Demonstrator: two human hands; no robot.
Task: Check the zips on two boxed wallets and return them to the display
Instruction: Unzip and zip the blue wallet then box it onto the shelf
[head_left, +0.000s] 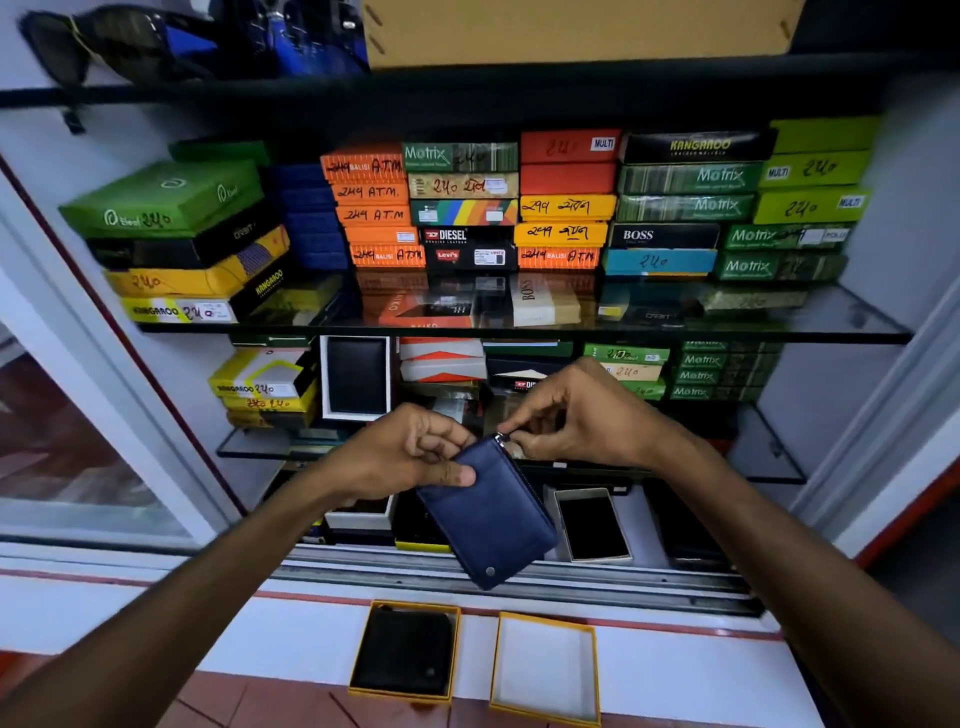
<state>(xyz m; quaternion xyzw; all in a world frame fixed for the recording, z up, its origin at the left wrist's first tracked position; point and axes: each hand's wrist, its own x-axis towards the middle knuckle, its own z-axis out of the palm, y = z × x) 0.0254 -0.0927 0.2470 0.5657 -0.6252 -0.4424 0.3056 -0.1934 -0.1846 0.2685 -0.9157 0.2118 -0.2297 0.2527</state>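
A navy blue wallet (491, 512) hangs tilted in front of the display cabinet. My left hand (410, 452) grips its upper left corner, thumb across the front. My right hand (576, 418) pinches the metal zip pull (502, 438) at the wallet's top corner. Below, on the white ledge, a yellow-rimmed box (402, 693) holds a black wallet (405, 652). Beside it on the right stands an empty yellow-rimmed box (545, 667) with a white inside.
Glass shelves (857, 325) carry stacks of coloured wallet boxes, orange, green, yellow and black. Lower shelves hold open boxes with black wallets (357, 376). A sliding-door track (623, 584) runs along the cabinet front. A glass door (93, 457) stands at the left.
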